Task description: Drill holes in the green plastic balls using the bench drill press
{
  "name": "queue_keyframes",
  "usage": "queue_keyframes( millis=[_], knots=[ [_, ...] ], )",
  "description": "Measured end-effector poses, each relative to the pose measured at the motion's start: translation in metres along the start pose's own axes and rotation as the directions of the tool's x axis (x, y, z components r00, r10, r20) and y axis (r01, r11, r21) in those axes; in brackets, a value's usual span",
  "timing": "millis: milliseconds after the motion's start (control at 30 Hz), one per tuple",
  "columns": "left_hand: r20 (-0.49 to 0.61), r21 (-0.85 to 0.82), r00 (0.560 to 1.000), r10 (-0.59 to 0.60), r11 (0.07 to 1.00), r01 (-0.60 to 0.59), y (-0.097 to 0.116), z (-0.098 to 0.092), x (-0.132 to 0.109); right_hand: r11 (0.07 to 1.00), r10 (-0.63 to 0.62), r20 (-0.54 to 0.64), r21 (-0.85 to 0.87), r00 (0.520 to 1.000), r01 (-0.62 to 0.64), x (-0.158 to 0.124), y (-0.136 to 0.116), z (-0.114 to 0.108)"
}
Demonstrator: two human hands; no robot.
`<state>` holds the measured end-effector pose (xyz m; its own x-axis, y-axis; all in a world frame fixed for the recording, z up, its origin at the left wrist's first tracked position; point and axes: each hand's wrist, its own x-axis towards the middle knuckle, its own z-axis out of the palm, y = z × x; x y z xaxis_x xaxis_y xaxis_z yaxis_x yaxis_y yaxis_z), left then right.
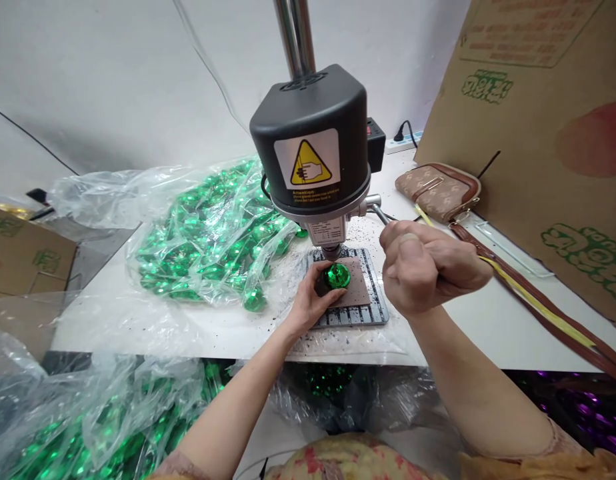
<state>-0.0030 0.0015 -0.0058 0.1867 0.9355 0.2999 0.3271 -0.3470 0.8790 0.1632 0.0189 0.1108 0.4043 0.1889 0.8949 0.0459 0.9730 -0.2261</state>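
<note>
A small bench drill press (311, 140) stands on the white table (138, 320), its spindle over a slotted base plate (361, 313). My left hand (308, 303) pinches a shiny green bauble (337, 275) on a brown pad directly under the drill tip. My right hand (428, 267) is closed in a fist around the press's feed lever (381, 213), to the right of the machine head.
A clear plastic bag of several green baubles (208, 240) lies left of the press. More bagged green pieces (88, 427) sit below the table edge. A patterned purse (438, 190) with a brown strap, a power strip (403, 141) and cardboard boxes (548, 133) are at right.
</note>
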Motion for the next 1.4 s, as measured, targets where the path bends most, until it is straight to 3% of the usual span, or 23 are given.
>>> queue_keyframes(
  millis=[100, 200, 433, 667, 933, 1067, 1167, 1233, 1267, 1333, 1400],
  knots=[
    [-0.004, -0.015, 1.0, -0.001, 1.0, 0.001, 0.0, 0.001, 0.0, 0.995, 0.082, -0.049, -0.058, 0.995, -0.085, 0.008, -0.008, 0.007],
    [-0.005, -0.034, 1.0, -0.015, 0.999, 0.015, -0.001, 0.001, 0.0, 0.966, 0.245, -0.11, -0.059, 0.963, -0.253, 0.029, -0.018, 0.019],
    [-0.136, 0.04, 0.99, 0.037, 0.999, -0.031, -0.003, 0.003, -0.006, 0.902, 0.428, -0.05, -0.037, 0.902, -0.43, 0.065, -0.024, 0.03],
    [-0.374, 0.234, 0.894, 0.247, 0.958, -0.167, -0.003, 0.007, -0.024, 0.908, 0.418, -0.046, -0.018, 0.907, -0.419, 0.063, -0.021, 0.03],
    [-0.41, 0.41, 0.774, 0.482, 0.856, -0.315, 0.013, -0.008, -0.028, 0.914, 0.401, -0.063, -0.044, 0.914, -0.404, 0.06, -0.021, 0.028],
    [-0.435, 0.384, 0.764, 0.477, 0.865, -0.322, 0.021, -0.015, -0.026, 0.917, 0.393, -0.08, -0.04, 0.916, -0.397, 0.059, -0.02, 0.029],
    [-0.32, 0.297, 0.843, 0.432, 0.891, -0.344, 0.032, -0.015, -0.043, 0.919, 0.389, -0.081, -0.036, 0.918, -0.392, 0.059, -0.019, 0.029],
    [-0.101, 0.242, 0.888, 0.448, 0.877, -0.415, 0.037, -0.01, -0.069, 0.922, 0.383, -0.076, -0.03, 0.921, -0.386, 0.059, -0.019, 0.029],
    [0.033, 0.228, 0.878, 0.477, 0.852, -0.471, 0.038, -0.007, -0.085, 0.922, 0.384, -0.07, -0.03, 0.921, -0.386, 0.059, -0.019, 0.029],
    [0.297, 0.243, 0.809, 0.507, 0.779, -0.578, 0.032, 0.001, -0.118, 0.92, 0.388, -0.061, -0.034, 0.92, -0.39, 0.059, -0.02, 0.029],
    [0.468, 0.302, 0.753, 0.463, 0.717, -0.628, 0.019, 0.007, -0.147, 0.918, 0.393, -0.054, -0.034, 0.918, -0.395, 0.059, -0.021, 0.029]
  ],
)
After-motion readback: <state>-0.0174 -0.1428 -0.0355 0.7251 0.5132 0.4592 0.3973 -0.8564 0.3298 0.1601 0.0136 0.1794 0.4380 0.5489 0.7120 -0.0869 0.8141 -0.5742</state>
